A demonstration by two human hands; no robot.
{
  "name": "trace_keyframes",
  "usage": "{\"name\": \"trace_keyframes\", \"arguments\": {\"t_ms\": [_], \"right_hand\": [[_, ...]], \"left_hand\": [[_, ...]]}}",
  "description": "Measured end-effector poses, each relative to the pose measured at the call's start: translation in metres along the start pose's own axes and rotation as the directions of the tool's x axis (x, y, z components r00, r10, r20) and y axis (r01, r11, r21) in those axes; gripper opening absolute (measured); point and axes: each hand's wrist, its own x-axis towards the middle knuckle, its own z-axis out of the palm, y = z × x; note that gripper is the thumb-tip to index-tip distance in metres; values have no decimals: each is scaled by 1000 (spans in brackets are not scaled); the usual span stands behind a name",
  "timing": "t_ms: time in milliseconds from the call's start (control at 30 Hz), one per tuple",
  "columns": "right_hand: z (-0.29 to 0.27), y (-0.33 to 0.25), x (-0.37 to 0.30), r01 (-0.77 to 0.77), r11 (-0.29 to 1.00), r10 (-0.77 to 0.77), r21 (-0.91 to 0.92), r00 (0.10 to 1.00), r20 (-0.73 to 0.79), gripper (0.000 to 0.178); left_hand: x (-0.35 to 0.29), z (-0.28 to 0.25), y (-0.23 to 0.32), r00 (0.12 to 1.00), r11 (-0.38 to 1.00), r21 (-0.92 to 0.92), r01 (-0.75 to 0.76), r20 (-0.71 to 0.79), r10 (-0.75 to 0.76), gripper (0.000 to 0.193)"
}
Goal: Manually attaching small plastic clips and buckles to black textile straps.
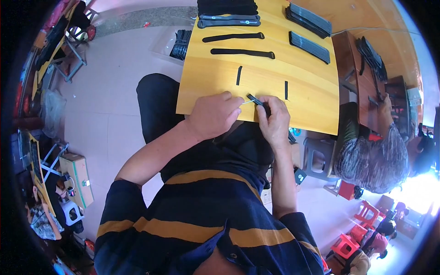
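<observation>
At the near edge of the yellow table [311, 103], my two hands come close together. My left hand [213, 114] is closed around a thin pale rod [248, 101], whose tip meets a dark strap. That black strap [253, 97] is pinched between the thumb and fingers of my right hand [276, 120]; much of it is hidden by the hand. Just beyond, two short black strips [239, 75] stand apart on the tabletop. Farther off lie two single black straps, one nearer [243, 53] and one farther [233, 37].
A pile of black straps [228, 8] sits at the table's far left, with two stacks [309, 47] at the far right. Left of the table stands a clear bin [167, 48] of dark straps. Another person's hand [385, 106] works at a brown table [366, 91] on the right.
</observation>
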Motion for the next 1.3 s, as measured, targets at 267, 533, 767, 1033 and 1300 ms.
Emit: {"name": "trace_keyframes", "arguments": {"t_ms": [267,533,767,1033,1300], "right_hand": [[3,1,-6,-63,996,65,63,997,-42,19],[10,4,-9,-158,981,167,115,984,-68,22],[18,-4,-13,-157,976,177,153,976,-129,25],[15,-6,-12,-126,982,144,139,982,-126,24],[18,-5,-14,-117,982,137,147,981,-139,24]], "left_hand": [[3,7,6,995,992,114,-58,85,49,28],[10,9,14,994,989,134,-69,95,57,29],[18,6,13,977,977,199,-83,211,40,30],[23,3,12,964,969,228,-92,266,29,28],[29,1,12,955,964,224,-145,288,76,22]]}}
